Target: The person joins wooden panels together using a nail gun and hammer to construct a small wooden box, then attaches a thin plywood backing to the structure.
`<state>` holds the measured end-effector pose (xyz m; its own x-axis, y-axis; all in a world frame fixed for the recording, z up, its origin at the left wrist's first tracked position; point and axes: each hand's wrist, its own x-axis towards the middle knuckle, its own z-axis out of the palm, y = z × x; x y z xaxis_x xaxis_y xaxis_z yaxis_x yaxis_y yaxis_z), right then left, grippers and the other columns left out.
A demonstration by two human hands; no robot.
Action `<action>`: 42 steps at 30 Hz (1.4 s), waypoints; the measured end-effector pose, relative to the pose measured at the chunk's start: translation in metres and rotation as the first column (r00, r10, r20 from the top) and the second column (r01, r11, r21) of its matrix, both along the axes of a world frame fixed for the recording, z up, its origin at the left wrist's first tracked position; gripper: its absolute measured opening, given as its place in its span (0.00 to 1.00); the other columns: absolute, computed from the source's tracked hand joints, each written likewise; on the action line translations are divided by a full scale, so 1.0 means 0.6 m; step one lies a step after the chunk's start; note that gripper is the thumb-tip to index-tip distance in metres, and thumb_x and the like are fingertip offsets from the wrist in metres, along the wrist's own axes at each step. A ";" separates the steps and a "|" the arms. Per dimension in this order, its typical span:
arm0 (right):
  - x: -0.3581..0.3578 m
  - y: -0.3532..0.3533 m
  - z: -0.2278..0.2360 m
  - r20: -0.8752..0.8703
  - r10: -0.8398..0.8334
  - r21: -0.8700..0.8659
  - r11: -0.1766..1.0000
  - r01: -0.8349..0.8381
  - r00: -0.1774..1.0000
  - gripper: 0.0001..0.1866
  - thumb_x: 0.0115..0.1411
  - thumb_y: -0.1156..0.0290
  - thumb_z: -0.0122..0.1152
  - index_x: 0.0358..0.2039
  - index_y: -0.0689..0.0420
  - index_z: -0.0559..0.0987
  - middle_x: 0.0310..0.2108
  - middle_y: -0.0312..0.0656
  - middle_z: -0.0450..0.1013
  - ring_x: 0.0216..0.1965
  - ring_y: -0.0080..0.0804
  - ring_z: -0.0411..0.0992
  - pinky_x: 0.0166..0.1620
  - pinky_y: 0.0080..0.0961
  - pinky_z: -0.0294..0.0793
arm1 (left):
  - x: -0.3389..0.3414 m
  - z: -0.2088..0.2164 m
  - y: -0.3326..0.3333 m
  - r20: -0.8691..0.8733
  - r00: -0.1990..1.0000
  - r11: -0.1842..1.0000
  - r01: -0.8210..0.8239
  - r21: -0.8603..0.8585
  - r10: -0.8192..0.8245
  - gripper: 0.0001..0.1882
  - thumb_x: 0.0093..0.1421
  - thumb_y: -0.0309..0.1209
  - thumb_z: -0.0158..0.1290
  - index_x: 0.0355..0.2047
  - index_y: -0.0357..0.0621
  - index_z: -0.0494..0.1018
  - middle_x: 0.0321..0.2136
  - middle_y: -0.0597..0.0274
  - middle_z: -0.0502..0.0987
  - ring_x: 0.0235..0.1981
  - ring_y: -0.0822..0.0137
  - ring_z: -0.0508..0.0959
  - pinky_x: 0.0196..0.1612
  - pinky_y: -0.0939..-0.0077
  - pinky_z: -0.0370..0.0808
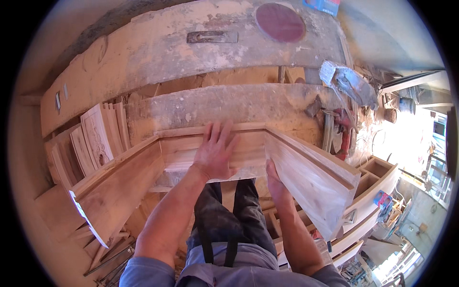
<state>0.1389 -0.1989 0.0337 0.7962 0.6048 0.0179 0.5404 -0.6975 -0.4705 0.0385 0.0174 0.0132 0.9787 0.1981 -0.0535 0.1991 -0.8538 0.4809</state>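
Head view is showing the left hand (215, 153) lying spread flat on the middle board (248, 148) of a U-shaped wooden frame, its length running left-right, while the right hand (275, 179) is cupping underneath by the right corner, fingers hidden.

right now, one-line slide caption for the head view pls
Left hand flat on a U-shaped wooden moulding frame, right hand at its inner corner, over a dusty workbench.

Bare wood, dusty stone-like counter.
Wooden frame (215, 143): pale, unfinished, matt, smooth-planed grain. Counter (191, 48): rough, matt, sawdust-coated. Sanding disc (279, 22): dark red, gritty.
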 end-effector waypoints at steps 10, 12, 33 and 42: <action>-0.003 0.031 0.043 -0.308 -0.290 -0.132 0.956 0.261 0.906 0.20 0.64 0.58 0.66 0.48 0.61 0.81 0.46 0.54 0.79 0.46 0.55 0.76 0.54 0.46 0.73 | 0.007 0.001 -0.007 -0.020 1.000 1.000 0.012 0.020 -0.011 0.50 0.31 0.49 0.74 0.56 0.41 0.72 0.68 0.38 0.56 0.68 0.33 0.54 0.72 0.35 0.47; -0.013 0.024 0.025 -0.230 -0.283 -0.103 0.958 0.266 0.931 0.15 0.62 0.60 0.65 0.43 0.57 0.84 0.41 0.52 0.80 0.40 0.55 0.78 0.47 0.43 0.78 | 0.002 -0.009 -0.006 -0.048 0.999 0.998 0.002 0.060 0.001 0.51 0.31 0.49 0.74 0.57 0.41 0.71 0.68 0.38 0.55 0.69 0.33 0.53 0.72 0.35 0.47; 0.403 -0.225 0.036 -0.393 -0.607 -0.230 0.792 0.565 0.690 0.16 0.58 0.74 0.60 0.48 0.61 0.74 0.43 0.60 0.78 0.46 0.60 0.77 0.48 0.49 0.75 | 0.009 -0.015 -0.002 -0.393 0.915 0.961 0.186 0.206 -0.092 0.62 0.29 0.56 0.72 0.67 0.50 0.61 0.72 0.41 0.47 0.72 0.33 0.46 0.73 0.32 0.42; 0.232 -0.260 0.027 -0.987 -0.106 -0.011 0.798 0.602 0.122 0.22 0.47 0.78 0.72 0.45 0.58 0.77 0.28 0.37 0.75 0.23 0.29 0.75 0.28 0.28 0.76 | -0.001 -0.021 -0.012 -0.396 0.914 0.948 0.200 0.247 -0.090 0.62 0.31 0.57 0.71 0.67 0.50 0.61 0.72 0.41 0.47 0.72 0.33 0.46 0.73 0.33 0.42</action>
<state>0.2784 -0.3550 0.0500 0.4755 0.3882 -0.7895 -0.7253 -0.3349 -0.6015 0.0382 0.0103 0.0005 0.9150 0.1162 -0.3864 0.1810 -0.9741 0.1356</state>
